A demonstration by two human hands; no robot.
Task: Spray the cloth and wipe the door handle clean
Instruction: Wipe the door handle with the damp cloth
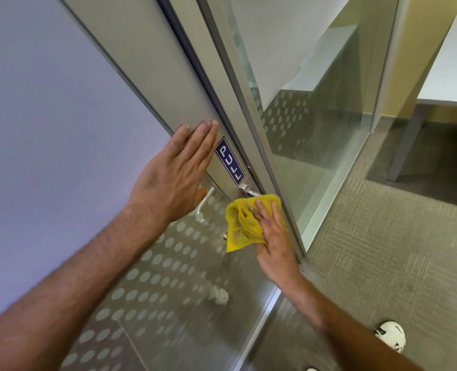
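Note:
A yellow cloth is bunched over the metal door handle, of which only the top mount and a short stretch of bar show. My right hand presses the cloth against the handle, fingers spread over it. My left hand lies flat on the metal door frame, fingers together, just left of a blue PULL sign. No spray bottle is in view.
The glass door has a band of frosted dots. A second handle shows through the glass below my left hand. Beyond the open door edge lie grey carpet and a white table. A white shoe is at bottom right.

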